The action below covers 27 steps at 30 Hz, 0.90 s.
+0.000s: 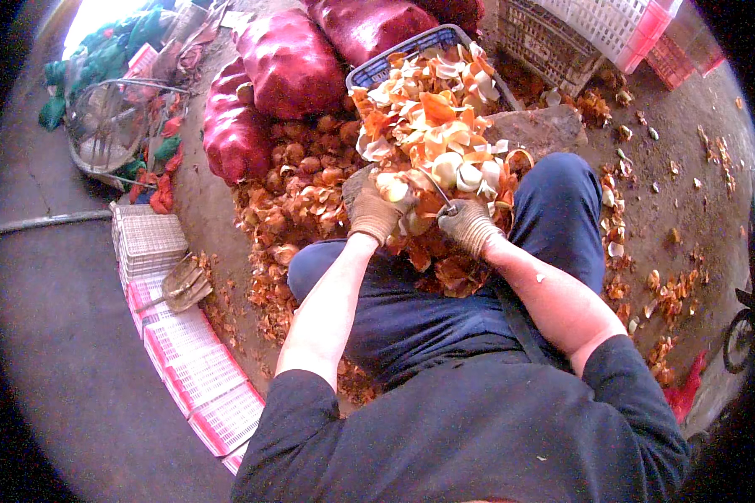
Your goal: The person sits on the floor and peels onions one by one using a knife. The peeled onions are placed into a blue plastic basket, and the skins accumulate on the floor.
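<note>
My left hand, in a knitted work glove, grips a pale, partly peeled onion above my lap. Also gloved, my right hand is closed around a small knife, its thin dark blade pointing up and left towards the onion. Just beyond both hands, a blue plastic crate is heaped with orange and white onion skins. Several peeled white onion pieces lie at the near side of this heap. Loose skins cover my lap between the knees.
Unpeeled onions are piled on the ground left of the crate, below full red mesh sacks. Plastic baskets line the left side, near a dustpan-like scoop. More crates stand at far right; skins litter the floor.
</note>
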Tool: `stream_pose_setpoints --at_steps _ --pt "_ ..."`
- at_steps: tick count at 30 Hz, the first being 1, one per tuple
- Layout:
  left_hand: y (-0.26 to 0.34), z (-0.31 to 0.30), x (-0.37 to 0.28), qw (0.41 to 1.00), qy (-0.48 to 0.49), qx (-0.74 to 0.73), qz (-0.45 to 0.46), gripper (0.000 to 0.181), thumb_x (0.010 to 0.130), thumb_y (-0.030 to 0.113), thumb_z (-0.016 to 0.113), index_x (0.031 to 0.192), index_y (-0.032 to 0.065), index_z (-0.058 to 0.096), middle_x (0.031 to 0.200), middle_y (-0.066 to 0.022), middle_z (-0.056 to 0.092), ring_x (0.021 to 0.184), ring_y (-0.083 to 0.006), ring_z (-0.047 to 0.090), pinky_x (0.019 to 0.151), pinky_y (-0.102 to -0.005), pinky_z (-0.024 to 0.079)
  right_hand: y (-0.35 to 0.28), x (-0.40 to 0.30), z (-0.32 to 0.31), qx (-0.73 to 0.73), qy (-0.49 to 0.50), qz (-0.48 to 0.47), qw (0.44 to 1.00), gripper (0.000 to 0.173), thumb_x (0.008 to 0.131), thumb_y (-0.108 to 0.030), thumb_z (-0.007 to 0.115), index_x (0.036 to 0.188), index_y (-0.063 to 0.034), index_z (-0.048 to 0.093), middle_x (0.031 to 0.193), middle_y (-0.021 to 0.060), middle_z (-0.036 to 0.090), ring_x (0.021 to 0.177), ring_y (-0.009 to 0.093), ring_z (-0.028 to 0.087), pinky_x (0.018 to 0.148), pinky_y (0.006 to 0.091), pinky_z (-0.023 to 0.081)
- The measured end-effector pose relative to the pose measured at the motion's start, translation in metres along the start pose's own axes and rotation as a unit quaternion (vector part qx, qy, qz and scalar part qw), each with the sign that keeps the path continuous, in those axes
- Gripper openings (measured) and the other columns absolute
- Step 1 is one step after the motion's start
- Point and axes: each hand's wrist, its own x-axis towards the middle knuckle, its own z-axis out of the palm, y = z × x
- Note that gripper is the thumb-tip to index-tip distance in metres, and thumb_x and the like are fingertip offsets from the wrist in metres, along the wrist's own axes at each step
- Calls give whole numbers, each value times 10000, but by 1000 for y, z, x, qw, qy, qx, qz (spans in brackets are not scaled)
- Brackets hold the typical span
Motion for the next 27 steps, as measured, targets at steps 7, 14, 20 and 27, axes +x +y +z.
stream_pose_setpoints --at_steps 7,14,20,27 --pt "-20 7 -2 987 -90 -114 -73 737 671 291 853 1259 21 500 1139 -194 634 1044 -303 626 901 -381 502 -15 1 8 -63 -30 -18 997 289 801 -273 543 924 -65 701 916 215 677 874 395 661 806 444 527" --pt "-5 -8 1 975 -189 -46 -105 724 633 198 870 1237 12 518 1105 -195 659 1047 -318 639 913 -381 500 -25 1 13 -99 -60 0 993 318 765 -239 550 953 -28 696 946 239 666 916 408 649 848 452 514" --pt "-42 13 11 978 -191 -27 -79 646 653 156 824 1218 10 546 1100 -191 667 1048 -311 636 915 -380 497 -38 10 26 -95 -71 52 992 292 821 -229 547 957 -35 717 985 247 666 958 402 648 857 455 509" --pt "-9 -1 17 975 -183 66 -102 595 712 285 775 1173 -16 546 1110 -255 643 1085 -383 609 932 -427 479 -45 49 40 -131 -68 61 987 266 803 -202 626 961 -13 724 981 247 681 967 381 663 813 441 520"
